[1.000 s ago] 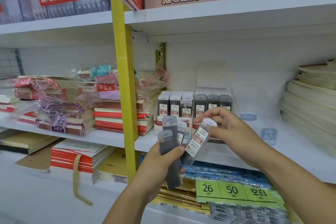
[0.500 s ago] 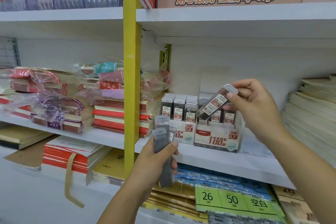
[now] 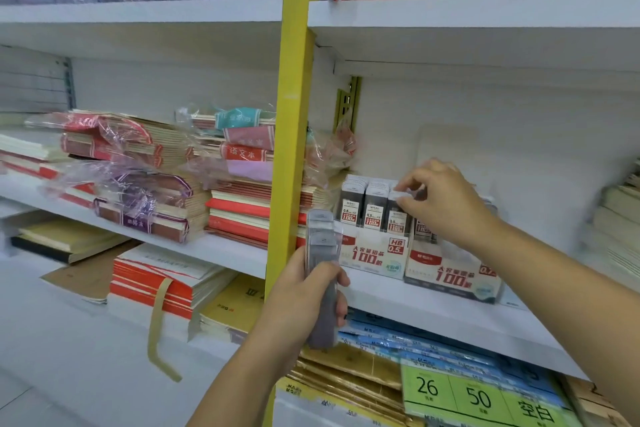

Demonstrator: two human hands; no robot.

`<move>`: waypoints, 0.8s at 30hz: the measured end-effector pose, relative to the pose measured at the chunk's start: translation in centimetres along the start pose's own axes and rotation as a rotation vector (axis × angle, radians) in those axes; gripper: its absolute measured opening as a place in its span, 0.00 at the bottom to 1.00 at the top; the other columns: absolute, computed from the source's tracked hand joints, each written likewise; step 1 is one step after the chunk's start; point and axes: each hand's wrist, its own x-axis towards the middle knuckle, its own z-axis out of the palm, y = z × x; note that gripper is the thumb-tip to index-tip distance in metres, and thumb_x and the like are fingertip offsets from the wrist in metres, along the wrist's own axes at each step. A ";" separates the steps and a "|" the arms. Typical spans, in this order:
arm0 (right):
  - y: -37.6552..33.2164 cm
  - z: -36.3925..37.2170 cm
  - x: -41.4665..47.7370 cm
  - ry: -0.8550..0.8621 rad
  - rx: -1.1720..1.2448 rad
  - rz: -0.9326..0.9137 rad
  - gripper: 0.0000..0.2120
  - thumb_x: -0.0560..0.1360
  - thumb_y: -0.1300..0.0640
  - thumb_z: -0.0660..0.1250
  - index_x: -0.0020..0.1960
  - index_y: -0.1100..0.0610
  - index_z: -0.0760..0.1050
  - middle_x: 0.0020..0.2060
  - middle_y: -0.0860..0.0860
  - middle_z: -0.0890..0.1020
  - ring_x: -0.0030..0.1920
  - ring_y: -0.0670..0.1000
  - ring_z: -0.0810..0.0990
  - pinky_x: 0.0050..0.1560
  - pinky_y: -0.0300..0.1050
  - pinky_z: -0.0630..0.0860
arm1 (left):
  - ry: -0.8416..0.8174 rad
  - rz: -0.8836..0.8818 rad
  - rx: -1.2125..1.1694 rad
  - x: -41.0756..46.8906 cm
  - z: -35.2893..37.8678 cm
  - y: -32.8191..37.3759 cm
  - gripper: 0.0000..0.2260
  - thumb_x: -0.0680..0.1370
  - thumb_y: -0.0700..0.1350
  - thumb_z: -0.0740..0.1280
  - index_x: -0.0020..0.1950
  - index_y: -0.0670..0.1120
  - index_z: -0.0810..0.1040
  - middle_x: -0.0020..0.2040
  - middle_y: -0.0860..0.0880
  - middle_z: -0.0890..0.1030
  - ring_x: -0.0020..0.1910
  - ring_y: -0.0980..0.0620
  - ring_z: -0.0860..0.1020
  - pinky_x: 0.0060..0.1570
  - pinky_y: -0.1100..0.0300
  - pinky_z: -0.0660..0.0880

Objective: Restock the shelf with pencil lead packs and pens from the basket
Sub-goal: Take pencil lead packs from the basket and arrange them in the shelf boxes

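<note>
Pencil lead packs (image 3: 373,208) are shelved beside notebook stacks (image 3: 242,208); some are gripped by left hand (image 3: 304,302), one pinched by right hand (image 3: 446,199).

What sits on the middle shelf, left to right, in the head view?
Plastic-wrapped notebook stacks → red-and-white notebook stack → yellow post → HB 0.5 lead box → 0.7 lead box → paper stack at the right edge. Both hands overlap the boxes, so they are left out.
</note>
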 end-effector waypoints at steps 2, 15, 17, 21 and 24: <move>0.5 0.6 -0.1 0.083 -0.126 -0.019 0.08 0.75 0.49 0.68 0.53 0.47 0.80 0.45 0.45 0.72 0.52 0.47 0.67 0.48 0.42 0.65 | -0.011 0.010 -0.028 0.0 -0.2 0.1 0.06 0.81 0.42 0.65 0.58 0.50 0.77 0.42 0.47 0.83 0.32 0.50 0.79 0.33 0.58 0.77; -4.2 1.7 -10.0 -0.169 0.748 0.145 0.05 0.74 0.47 0.69 0.49 0.39 0.81 0.43 0.35 0.82 0.44 0.35 0.78 0.41 0.25 0.72 | -0.114 0.060 0.198 -1.2 0.9 0.2 0.09 0.78 0.48 0.72 0.55 0.60 0.78 0.42 0.48 0.85 0.35 0.49 0.84 0.36 0.60 0.79; -4.3 1.7 -10.7 -0.220 0.856 0.190 0.03 0.74 0.50 0.71 0.45 0.44 0.83 0.40 0.41 0.84 0.39 0.37 0.80 0.36 0.28 0.73 | -0.126 0.060 0.236 -1.5 1.3 0.0 0.09 0.77 0.49 0.73 0.52 0.63 0.79 0.42 0.48 0.86 0.35 0.48 0.84 0.35 0.59 0.80; -3.7 1.4 -11.2 -0.250 1.013 0.300 0.02 0.74 0.55 0.71 0.46 0.52 0.83 0.30 0.51 0.83 0.27 0.44 0.77 0.25 0.35 0.71 | -0.141 0.028 0.233 -1.8 1.8 -0.4 0.11 0.73 0.62 0.73 0.53 0.64 0.79 0.44 0.49 0.86 0.37 0.48 0.85 0.35 0.59 0.79; -2.7 0.9 -11.2 -0.232 1.157 0.338 0.06 0.77 0.60 0.67 0.54 0.58 0.77 0.34 0.54 0.84 0.30 0.50 0.81 0.26 0.37 0.74 | -0.140 -0.008 0.233 -2.0 1.9 -0.5 0.14 0.74 0.66 0.64 0.52 0.60 0.79 0.43 0.49 0.85 0.34 0.51 0.83 0.30 0.61 0.76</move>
